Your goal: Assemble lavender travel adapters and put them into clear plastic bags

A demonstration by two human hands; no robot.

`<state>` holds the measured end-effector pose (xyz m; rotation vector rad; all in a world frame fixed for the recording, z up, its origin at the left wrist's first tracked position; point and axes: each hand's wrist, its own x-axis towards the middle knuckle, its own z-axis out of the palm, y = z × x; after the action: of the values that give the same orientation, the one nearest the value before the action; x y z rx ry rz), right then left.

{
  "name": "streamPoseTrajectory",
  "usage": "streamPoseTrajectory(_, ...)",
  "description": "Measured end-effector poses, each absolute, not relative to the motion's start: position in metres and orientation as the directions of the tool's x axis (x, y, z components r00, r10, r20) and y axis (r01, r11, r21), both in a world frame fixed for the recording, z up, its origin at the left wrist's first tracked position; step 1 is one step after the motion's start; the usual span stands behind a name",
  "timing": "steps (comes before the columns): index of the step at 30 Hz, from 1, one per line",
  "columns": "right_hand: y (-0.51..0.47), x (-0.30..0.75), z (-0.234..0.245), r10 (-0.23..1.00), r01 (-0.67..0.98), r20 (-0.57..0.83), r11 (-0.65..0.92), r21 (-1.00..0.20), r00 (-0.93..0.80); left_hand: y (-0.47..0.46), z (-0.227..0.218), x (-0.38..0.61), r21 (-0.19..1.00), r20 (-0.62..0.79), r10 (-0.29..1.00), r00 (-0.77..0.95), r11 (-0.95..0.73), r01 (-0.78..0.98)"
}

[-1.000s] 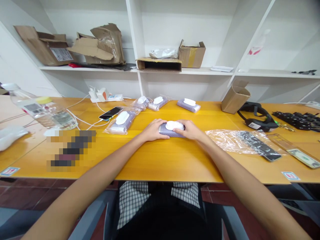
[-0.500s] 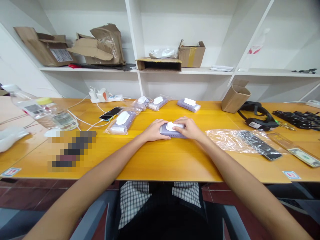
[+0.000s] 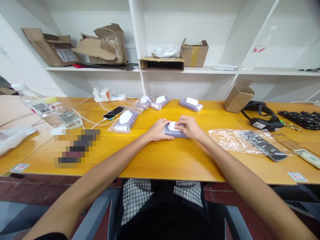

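Observation:
In the middle of the table, a purple pack of wet wipes with a white plastic lid lies flat. My left hand is closed round its left end, thumb along the near side. The curled fingers of my right hand pinch at the right edge of the lid, and they hide part of it. Whether the lid is raised I cannot make out. Behind, a similar unwrapped pack lies on the table. To the left is a pack in clear film, with two more wrapped ones farther back.
A clear plastic bag and a dark phone lie at the right, near a black headset and a cardboard box. Leftward are a charging phone, cables and bottles. White shelves stand behind.
The fingers of my right hand have curled more tightly at the lid's edge. My left hand keeps its hold on the pack. The whole view has shifted slightly.

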<state>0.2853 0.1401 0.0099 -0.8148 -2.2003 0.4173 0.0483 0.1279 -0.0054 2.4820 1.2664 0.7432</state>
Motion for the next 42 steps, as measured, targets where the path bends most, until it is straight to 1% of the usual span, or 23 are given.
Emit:
streamPoseTrajectory(6,0.149,0.286,0.013,0.682,0.44,0.507,0.73,-0.523,-0.527,0.136,-0.005,0.06,0.416,0.295,0.834,0.465,-0.551,0.724)
streamPoseTrajectory(10,0.157,0.284,0.012,0.729,0.47,0.515,0.684,-0.558,-0.45,0.148,-0.007,0.069,0.434,0.309,0.86,0.406,-0.508,0.744)
streamPoseTrajectory(12,0.161,0.289,0.011,0.775,0.431,0.511,0.632,-0.644,-0.372,0.151,-0.008,0.069,0.452,0.309,0.864,0.398,-0.501,0.738)
streamPoseTrajectory(14,0.165,0.301,0.011,0.818,0.318,0.488,0.571,-0.757,-0.306,0.151,-0.007,0.065,0.476,0.297,0.864,0.407,-0.503,0.722)
streamPoseTrajectory(15,0.166,0.309,0.01,0.833,0.27,0.472,0.544,-0.795,-0.289,0.151,-0.006,0.061,0.494,0.289,0.862,0.417,-0.508,0.706)
streamPoseTrajectory(17,0.169,0.325,0.008,0.862,0.237,0.387,0.471,-0.849,-0.327,0.151,-0.004,0.052,0.552,0.279,0.852,0.443,-0.52,0.652)
streamPoseTrajectory(18,0.17,0.331,0.007,0.875,0.243,0.309,0.414,-0.877,-0.373,0.151,-0.003,0.047,0.588,0.272,0.847,0.457,-0.522,0.618)
streamPoseTrajectory(20,0.172,0.34,0.004,0.894,0.246,0.195,0.311,-0.918,-0.403,0.15,0.0,0.038,0.658,0.249,0.845,0.472,-0.506,0.558)
streamPoseTrajectory(23,0.173,0.341,0.0,0.909,0.253,0.128,0.242,-0.937,-0.397,0.15,0.002,0.028,0.726,0.224,0.853,0.472,-0.469,0.503)
streamPoseTrajectory(27,0.175,0.335,-0.003,0.901,0.257,0.09,0.216,-0.942,-0.425,0.15,0.0,0.025,0.767,0.222,0.855,0.469,-0.45,0.458)
streamPoseTrajectory(35,0.179,0.334,-0.002,0.894,0.238,0.053,0.175,-0.955,-0.444,0.154,-0.004,0.026,0.77,0.208,0.863,0.461,-0.434,0.467)
streamPoseTrajectory(42,0.186,0.333,-0.004,0.889,0.252,0.057,0.19,-0.949,-0.454,0.149,0.001,0.029,0.778,0.212,0.865,0.454,-0.43,0.457)
